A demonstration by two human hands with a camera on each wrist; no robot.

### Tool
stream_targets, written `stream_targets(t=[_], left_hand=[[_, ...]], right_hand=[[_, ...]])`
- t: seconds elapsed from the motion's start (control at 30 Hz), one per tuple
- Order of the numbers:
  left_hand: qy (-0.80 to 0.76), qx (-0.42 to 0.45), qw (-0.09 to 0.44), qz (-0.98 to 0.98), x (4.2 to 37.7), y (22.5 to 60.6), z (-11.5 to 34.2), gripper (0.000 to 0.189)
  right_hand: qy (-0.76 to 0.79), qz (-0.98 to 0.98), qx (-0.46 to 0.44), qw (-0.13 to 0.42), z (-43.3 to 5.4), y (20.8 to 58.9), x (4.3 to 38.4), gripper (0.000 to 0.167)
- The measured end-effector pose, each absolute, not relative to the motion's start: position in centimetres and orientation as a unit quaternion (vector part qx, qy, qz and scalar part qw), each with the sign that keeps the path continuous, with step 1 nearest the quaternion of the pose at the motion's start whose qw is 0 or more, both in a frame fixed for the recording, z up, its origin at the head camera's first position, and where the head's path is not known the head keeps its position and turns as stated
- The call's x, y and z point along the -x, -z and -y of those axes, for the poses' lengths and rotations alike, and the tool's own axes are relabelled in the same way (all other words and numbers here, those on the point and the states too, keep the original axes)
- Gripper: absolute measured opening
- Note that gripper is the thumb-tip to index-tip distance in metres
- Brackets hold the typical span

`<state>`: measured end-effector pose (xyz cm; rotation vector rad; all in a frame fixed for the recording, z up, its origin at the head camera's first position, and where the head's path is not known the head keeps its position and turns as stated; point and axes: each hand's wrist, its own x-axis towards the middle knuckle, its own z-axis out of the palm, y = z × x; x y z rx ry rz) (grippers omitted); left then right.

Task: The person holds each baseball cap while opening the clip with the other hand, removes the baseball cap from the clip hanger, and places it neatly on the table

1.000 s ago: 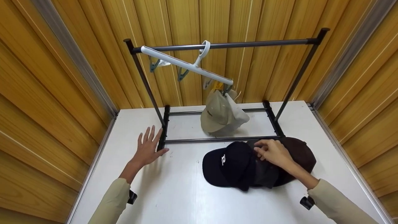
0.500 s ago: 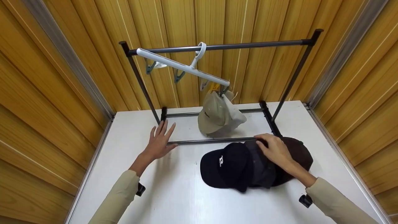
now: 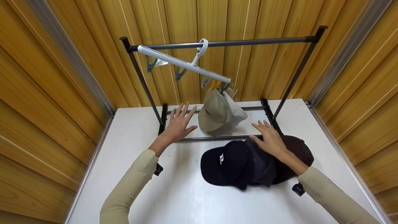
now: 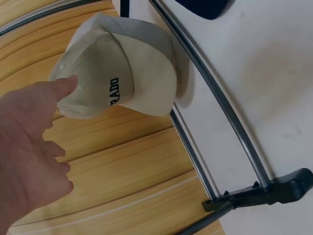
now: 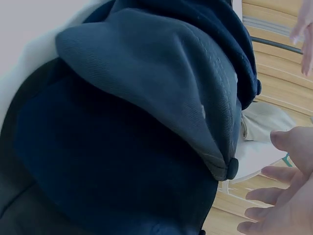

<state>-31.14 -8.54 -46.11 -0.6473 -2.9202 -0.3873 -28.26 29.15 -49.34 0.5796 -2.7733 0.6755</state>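
Observation:
My left hand [image 3: 177, 126] is spread just left of the hanging beige cap [image 3: 214, 109], its fingers straight and holding nothing. Dark lettering shows on that cap in the left wrist view, and a white cap [image 3: 234, 113] hangs behind it. Both hang by clips from the right end of a white hanger [image 3: 183, 63], which tilts down to the right. My right hand [image 3: 270, 140], fingers extended, is above the row of dark caps. In that row a navy cap [image 3: 234, 161] with a white letter overlaps a dark grey cap [image 3: 262, 168] and a dark brown cap [image 3: 297, 149].
The hanger hooks over the top bar [image 3: 255, 42] of a dark metal rack, whose front base bar [image 3: 205, 138] lies on the white table [image 3: 186, 199]. Free teal clips [image 3: 180, 74] hang on the hanger's left half. Wood-patterned walls [image 3: 46, 93] stand close around.
My left hand has moved right and away from me, from the rack's left foot towards the beige cap. My right hand has lifted from the dark caps and straightened its fingers.

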Motion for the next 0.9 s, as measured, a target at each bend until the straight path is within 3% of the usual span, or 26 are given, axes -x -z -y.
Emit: stream_targets(t=[0.43,0.73,0.9], left_hand=[[0.337,0.204,0.057,0.917,35.3,42.0,3.3,0.058],[0.473,0.18,-0.032,0.862,38.3,40.1,1.8,0.055],[0.481,0.162,-0.03,0.861,39.2,39.9,1.2,0.057]], right_hand=[[-0.267,0.934,-0.212,0.103,-26.0,48.0,30.0,0.043],[-0.291,0.93,-0.211,0.079,-23.3,46.5,31.6,0.042],[-0.298,0.928,-0.213,0.073,-22.2,45.5,32.2,0.04]])
